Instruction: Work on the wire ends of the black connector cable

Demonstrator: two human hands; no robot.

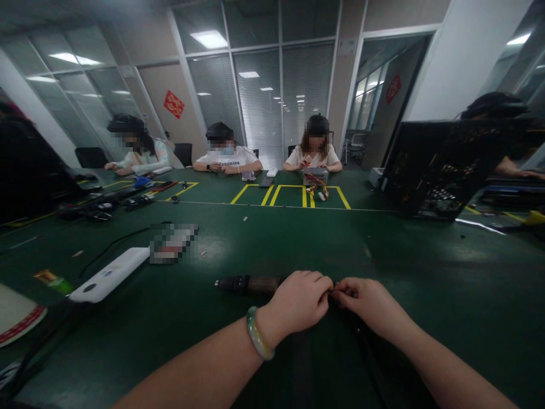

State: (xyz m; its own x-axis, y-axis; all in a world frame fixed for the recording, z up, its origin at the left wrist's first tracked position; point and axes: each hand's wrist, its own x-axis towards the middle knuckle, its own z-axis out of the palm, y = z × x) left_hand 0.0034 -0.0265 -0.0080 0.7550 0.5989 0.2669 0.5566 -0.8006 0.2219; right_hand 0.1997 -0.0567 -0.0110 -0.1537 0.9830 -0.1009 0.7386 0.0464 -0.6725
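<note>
A dark cylindrical tool [261,285] with a brownish middle and a metal tip pointing left lies across the green table [264,363]. My left hand [300,298], with a green-and-white bangle at the wrist, is closed over the tool's right end. Close against its fingertips is my right hand [361,295], thumb and fingers pinched together near the same end. What lies between its fingertips is too small to make out. A dark cable [361,335] runs from below the hands toward the front edge.
On the left lie a white power strip [113,274], a pixelated flat object [172,243] and a green-capped item [55,281]. A black computer case [426,170] stands at the back right. Several people sit across the table, one behind a grey box with coloured wires [315,177].
</note>
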